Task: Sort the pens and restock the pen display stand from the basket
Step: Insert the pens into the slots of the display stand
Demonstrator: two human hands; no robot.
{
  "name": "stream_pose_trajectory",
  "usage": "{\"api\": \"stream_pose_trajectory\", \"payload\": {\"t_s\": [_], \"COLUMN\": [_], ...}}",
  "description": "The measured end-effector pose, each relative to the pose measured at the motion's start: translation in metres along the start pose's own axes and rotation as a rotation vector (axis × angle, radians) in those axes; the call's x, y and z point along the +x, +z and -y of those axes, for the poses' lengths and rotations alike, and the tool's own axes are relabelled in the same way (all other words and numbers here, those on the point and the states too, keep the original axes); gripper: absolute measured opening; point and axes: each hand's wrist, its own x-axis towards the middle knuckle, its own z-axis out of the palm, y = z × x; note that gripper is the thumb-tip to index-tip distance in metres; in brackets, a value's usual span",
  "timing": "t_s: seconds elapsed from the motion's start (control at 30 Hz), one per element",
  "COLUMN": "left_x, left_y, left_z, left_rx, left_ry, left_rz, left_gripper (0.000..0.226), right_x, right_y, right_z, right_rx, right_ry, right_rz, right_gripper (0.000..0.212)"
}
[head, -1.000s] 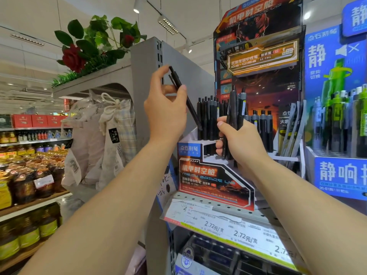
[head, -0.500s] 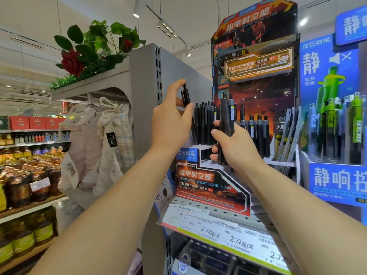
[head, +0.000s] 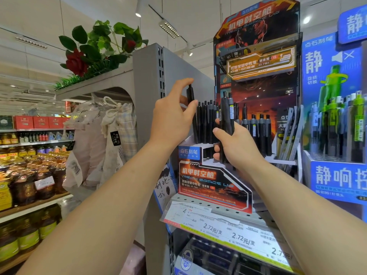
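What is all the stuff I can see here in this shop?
pen display stand: one, red-orange and black, on the shelf
black pens: a row, exact count unclear, upright in the stand
held pen: one, black, in the left hand
pen bundle: several, black and grey, in the right hand
green pens: several, blue stand at right
price tags: several, shelf edge
roses: red, atop the grey shelving
cloth bags: several, pale, hanging left
oil bottles: many, left shelves
left hand: raised at the stand's left end
right hand: gripping the bundle

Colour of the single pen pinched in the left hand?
Black, clearest in the head view: the slim pen in the left hand.
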Motion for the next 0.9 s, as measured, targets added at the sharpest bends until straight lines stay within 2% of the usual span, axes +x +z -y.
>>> {"api": "stream_pose_trajectory", "payload": {"t_s": [0.13, 0.3, 0.4, 0.5, 0.77, 0.9], "left_x": [-0.0003, 0.0017, 0.004, 0.0011, 0.0064, 0.0073], "left_y": [-0.0017, -0.0008, 0.0024, 0.0056, 0.0067, 0.0071], "left_z": [0.0005, 0.0022, 0.004, 0.0034, 0.0026, 0.0012], "left_rx": [0.012, 0.03, 0.127, 0.192, 0.218, 0.207], "left_ry": [-0.02, -0.112, -0.16, -0.175, -0.22, -0.234], "left_rz": [0.049, 0.125, 0.268, 0.419, 0.514, 0.51], "left_gripper": [0.044, 0.047, 0.052, 0.067, 0.066, 0.065], "right_x": [-0.0018, -0.0028, -0.0038, -0.0054, -0.007, -0.0083], "right_y": [-0.0008, -0.0009, -0.0007, 0.0, -0.0004, 0.0002], "right_z": [0.001, 0.0029, 0.004, 0.0046, 0.0065, 0.0082], "right_rx": [-0.028, -0.006, 0.002, 0.007, 0.051, 0.086], "right_ry": [-0.01, -0.012, -0.009, -0.009, -0.003, -0.013], "right_rz": [-0.005, -0.023, -0.013, -0.008, -0.025, -0.018], "right_gripper": [0.005, 0.007, 0.011, 0.011, 0.003, 0.016]}}
